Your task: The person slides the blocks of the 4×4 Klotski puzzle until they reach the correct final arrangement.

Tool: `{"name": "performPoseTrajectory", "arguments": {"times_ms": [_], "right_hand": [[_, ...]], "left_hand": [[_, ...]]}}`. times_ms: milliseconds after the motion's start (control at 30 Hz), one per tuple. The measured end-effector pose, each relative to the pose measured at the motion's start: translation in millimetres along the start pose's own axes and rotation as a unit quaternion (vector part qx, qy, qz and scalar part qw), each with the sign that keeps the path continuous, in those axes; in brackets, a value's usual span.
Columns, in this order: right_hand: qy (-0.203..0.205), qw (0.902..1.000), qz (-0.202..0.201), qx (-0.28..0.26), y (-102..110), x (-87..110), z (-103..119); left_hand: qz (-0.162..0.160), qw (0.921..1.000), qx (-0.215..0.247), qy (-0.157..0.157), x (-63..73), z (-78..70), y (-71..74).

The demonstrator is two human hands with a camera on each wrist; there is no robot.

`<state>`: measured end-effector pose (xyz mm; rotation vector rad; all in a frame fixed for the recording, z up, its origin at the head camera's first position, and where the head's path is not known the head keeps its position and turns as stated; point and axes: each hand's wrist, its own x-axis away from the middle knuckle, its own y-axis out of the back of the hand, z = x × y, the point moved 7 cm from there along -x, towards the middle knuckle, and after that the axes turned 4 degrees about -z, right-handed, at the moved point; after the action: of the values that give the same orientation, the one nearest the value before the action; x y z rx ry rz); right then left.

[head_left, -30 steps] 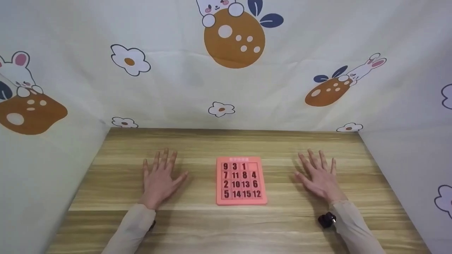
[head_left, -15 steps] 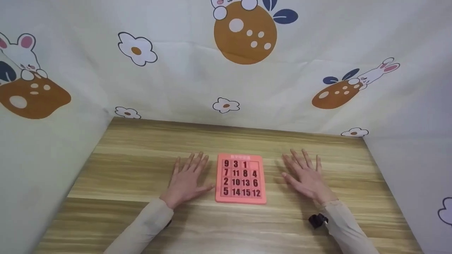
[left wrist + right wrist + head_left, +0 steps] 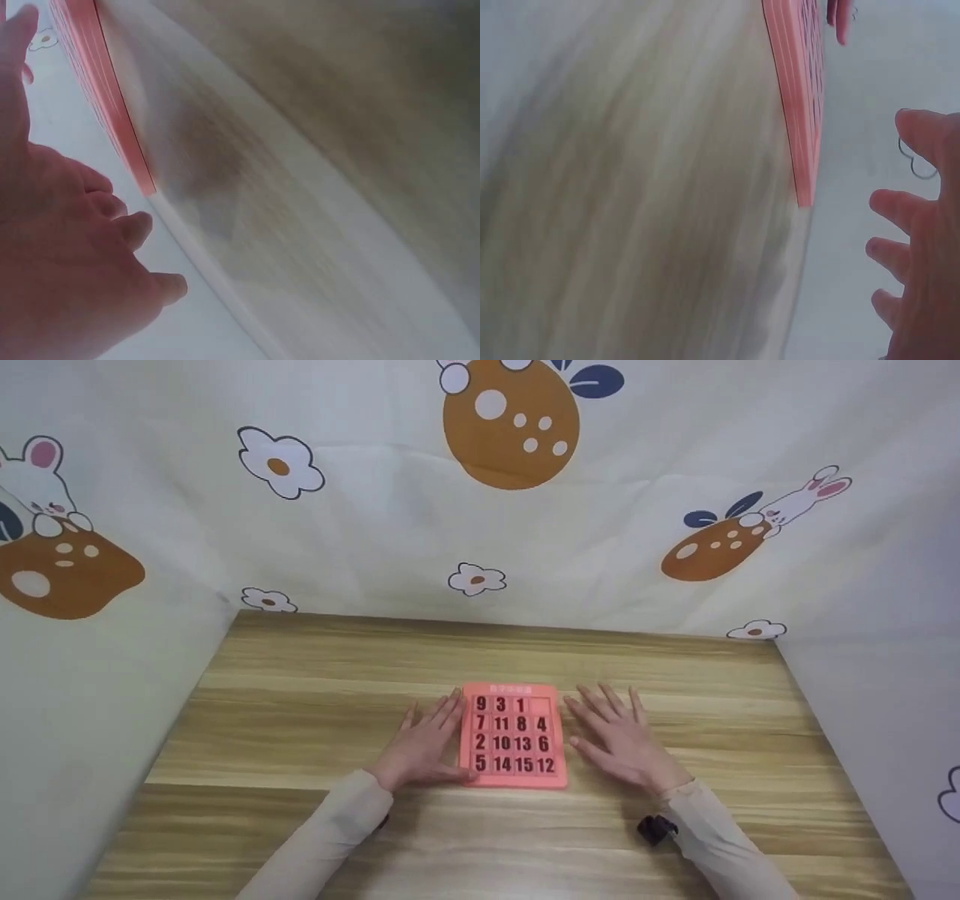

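Observation:
A pink sliding number puzzle [image 3: 514, 781] lies flat on the wooden table, its blank slot at the top right after 9, 3 and 1. My left hand [image 3: 421, 748] is at its left edge, fingertips right at the frame and thumb over the lower left corner. To the right of the puzzle, my right hand [image 3: 621, 742] has its fingers spread and stays slightly apart from the frame. The left wrist view shows the puzzle's side [image 3: 120, 112] beyond my left hand [image 3: 67, 247]. In the right wrist view, my right hand [image 3: 930, 232] is beside the puzzle's edge [image 3: 793, 112].
The wooden table [image 3: 300, 675] reaches back to a pale curtain [image 3: 375, 525] printed with rabbits, oranges and flowers. Curtain also hangs on both sides. A small black device [image 3: 657, 830] sits at the right wrist, beside the sleeve.
Both hands have moved inward toward the puzzle, the left one farther, reaching its left edge. The tiles keep the same arrangement. The head view has tilted slightly.

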<state>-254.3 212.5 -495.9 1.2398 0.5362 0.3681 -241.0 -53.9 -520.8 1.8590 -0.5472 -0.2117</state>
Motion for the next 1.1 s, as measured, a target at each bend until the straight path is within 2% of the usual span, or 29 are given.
{"name": "performPoseTrajectory", "arguments": {"times_ms": [233,433,600,833,1100], "right_hand": [[0.055,0.9978,0.032,-0.015,-14,-1.6,25],[0.080,0.9957,0.043,-0.019,-19,0.9,37],[0.081,0.9954,0.048,-0.016,-22,0.9,39],[0.061,0.9966,0.051,-0.022,-24,-4.3,32],[0.035,0.9971,0.059,-0.033,-25,-18.7,20]], "left_hand": [[0.035,0.9989,0.026,0.014,-1.3,1.4,-6.3],[0.031,0.9989,0.028,0.022,0.3,-2.2,-7.9],[0.022,0.9991,0.027,0.024,-0.7,-2.9,-8.5],[0.010,0.9999,0.009,0.006,-4.5,-4.6,-7.1],[0.020,0.9998,-0.002,0.004,-6.6,-7.5,-9.8]]}}
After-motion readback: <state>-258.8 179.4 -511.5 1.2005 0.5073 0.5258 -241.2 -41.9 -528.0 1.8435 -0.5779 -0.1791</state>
